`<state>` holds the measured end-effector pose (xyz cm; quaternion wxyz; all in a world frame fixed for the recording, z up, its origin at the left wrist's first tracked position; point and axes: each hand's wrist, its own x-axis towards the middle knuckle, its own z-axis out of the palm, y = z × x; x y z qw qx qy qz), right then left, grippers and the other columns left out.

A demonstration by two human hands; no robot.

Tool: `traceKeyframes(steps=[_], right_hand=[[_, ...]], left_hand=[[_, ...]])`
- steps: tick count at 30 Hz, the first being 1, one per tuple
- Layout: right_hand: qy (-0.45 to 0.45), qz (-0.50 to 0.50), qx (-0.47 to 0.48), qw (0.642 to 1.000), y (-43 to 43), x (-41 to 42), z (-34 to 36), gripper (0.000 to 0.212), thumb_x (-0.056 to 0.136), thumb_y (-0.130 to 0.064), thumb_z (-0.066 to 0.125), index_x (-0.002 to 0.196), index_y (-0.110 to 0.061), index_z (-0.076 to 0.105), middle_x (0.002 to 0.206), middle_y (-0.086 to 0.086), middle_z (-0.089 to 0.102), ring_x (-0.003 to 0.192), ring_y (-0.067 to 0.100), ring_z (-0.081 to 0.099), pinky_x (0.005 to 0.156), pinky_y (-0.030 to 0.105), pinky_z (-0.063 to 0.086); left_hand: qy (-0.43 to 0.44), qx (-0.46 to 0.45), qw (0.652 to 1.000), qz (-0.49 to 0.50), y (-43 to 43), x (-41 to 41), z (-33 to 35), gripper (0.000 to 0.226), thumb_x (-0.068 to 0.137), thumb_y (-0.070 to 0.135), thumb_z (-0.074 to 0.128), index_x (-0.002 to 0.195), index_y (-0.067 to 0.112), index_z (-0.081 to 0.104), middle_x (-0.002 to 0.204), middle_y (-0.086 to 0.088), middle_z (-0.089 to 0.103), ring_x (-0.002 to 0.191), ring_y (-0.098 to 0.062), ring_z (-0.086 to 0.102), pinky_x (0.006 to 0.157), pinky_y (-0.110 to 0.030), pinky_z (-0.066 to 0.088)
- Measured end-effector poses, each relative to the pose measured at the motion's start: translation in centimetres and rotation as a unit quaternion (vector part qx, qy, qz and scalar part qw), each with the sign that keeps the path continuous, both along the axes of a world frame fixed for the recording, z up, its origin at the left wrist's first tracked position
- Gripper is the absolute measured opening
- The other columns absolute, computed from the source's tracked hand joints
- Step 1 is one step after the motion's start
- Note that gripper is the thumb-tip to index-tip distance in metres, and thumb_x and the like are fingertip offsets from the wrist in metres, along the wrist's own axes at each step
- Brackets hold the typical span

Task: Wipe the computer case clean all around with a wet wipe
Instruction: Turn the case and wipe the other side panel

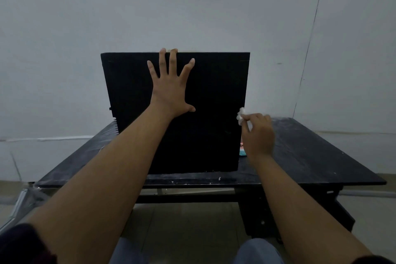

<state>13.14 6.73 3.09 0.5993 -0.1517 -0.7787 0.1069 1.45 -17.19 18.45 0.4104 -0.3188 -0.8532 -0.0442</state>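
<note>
Computer case point(210, 96): black, stands on its narrow side at the middle of the table, broad side panel facing the camera.

Nearest: dark sleeves point(19, 242) at the bottom corners and grey trousers point(257, 251) between them. Both bare forearms reach forward over a tiled floor point(192, 221).

Table point(310, 156): black top, dusty, with pale smears on the right half and white specks along the front edge. The case's bottom edge sits just behind that front edge.

Right hand point(258, 135): at the case's right edge, about mid-height. Thumb and curled fingers pinch a wadded white wet wipe point(241, 116). The wipe sits right at the edge of the panel and looks to be in contact (no gap visible, but the black panel makes it hard to confirm).

Small pink and teal packet point(243, 150) lies on the table just beside the case's right edge, mostly hidden by the right wrist. Cannot read it.

Left hand point(171, 90): palm flat on the upper middle of the side panel, fingers straight and spread wide, holding nothing. Two fingertips reach the top edge and the thumb points right.

A toothed strip shows on the case's lower left edge. Whether the case is tilted or plumb I cannot tell, since the wide lens distorts it.

Farthest: plain pale wall point(192, 6) behind the table.
</note>
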Motion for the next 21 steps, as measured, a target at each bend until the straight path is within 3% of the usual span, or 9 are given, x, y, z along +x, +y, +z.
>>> traceKeyframes(steps=[2, 6, 8, 10, 14, 17, 21], right_hand=[[-0.007, -0.002, -0.012, 1.000, -0.7, 0.1, -1.4, 0.003, 0.093, -0.007, 0.078, 0.094, -0.008, 0.075, 0.090, 0.007, 0.070, 0.086, 0.026, 0.060, 0.069, 0.038, 0.050], [-0.087, -0.017, 0.079, 0.993, -0.8, 0.3, -3.7, 0.009, 0.088, -0.001, 0.079, 0.088, -0.006, 0.072, 0.083, 0.008, 0.067, 0.073, 0.028, 0.060, 0.060, 0.034, 0.042], [-0.073, -0.040, 0.082, 0.993, -0.7, 0.2, -1.9, 0.007, 0.090, -0.003, 0.070, 0.085, -0.009, 0.070, 0.081, 0.007, 0.066, 0.073, 0.029, 0.059, 0.059, 0.035, 0.042], [-0.031, -0.053, 0.049, 0.997, -0.9, -0.3, 0.8, 0.012, 0.096, -0.011, 0.061, 0.089, -0.010, 0.071, 0.084, 0.007, 0.067, 0.078, 0.028, 0.059, 0.060, 0.036, 0.043], [0.018, -0.039, 0.018, 0.999, -1.2, -1.0, 4.8, 0.003, 0.098, -0.012, 0.072, 0.099, -0.012, 0.075, 0.094, 0.005, 0.071, 0.086, 0.025, 0.061, 0.063, 0.038, 0.051], [0.008, 0.011, 0.010, 1.000, -1.8, -1.1, 2.4, 0.008, 0.101, -0.015, 0.068, 0.102, -0.012, 0.075, 0.094, 0.005, 0.070, 0.085, 0.022, 0.062, 0.067, 0.035, 0.051], [-0.056, 0.106, -0.085, 0.989, -3.4, -0.6, -3.7, 0.008, 0.103, -0.022, 0.065, 0.106, -0.018, 0.072, 0.093, -0.003, 0.072, 0.082, 0.011, 0.067, 0.075, 0.036, 0.060]], left_hand=[[0.001, 0.000, 1.000, -0.001, -0.1, 0.0, 0.0, 0.149, 0.050, 0.078, 0.091, 0.166, 0.035, 0.007, 0.174, -0.021, -0.006, 0.159, -0.051, -0.014, 0.119, -0.084, 0.005], [0.002, 0.000, 1.000, -0.005, -0.1, 0.0, 0.0, 0.149, 0.050, 0.077, 0.091, 0.165, 0.034, 0.008, 0.174, -0.021, -0.006, 0.159, -0.052, -0.014, 0.119, -0.083, 0.004], [0.002, 0.002, 1.000, -0.005, 0.0, 0.0, 0.0, 0.148, 0.050, 0.077, 0.091, 0.165, 0.034, 0.008, 0.174, -0.021, -0.006, 0.159, -0.051, -0.014, 0.119, -0.083, 0.003], [0.001, 0.003, 1.000, -0.009, 0.0, 0.0, -0.1, 0.148, 0.049, 0.077, 0.092, 0.165, 0.034, 0.010, 0.174, -0.021, -0.005, 0.159, -0.051, -0.013, 0.118, -0.084, 0.004], [0.002, 0.006, 1.000, -0.015, -0.2, -0.1, -0.2, 0.147, 0.049, 0.076, 0.092, 0.165, 0.034, 0.011, 0.174, -0.020, -0.005, 0.159, -0.051, -0.013, 0.119, -0.083, 0.003], [0.007, 0.005, 1.000, -0.013, -0.2, 0.0, -0.2, 0.147, 0.049, 0.076, 0.092, 0.165, 0.034, 0.011, 0.175, -0.021, -0.004, 0.160, -0.052, -0.012, 0.119, -0.083, 0.004], [0.010, 0.009, 1.000, -0.016, -0.3, -0.2, -0.2, 0.147, 0.050, 0.076, 0.092, 0.165, 0.034, 0.012, 0.175, -0.020, -0.003, 0.160, -0.051, -0.011, 0.119, -0.083, 0.005]])
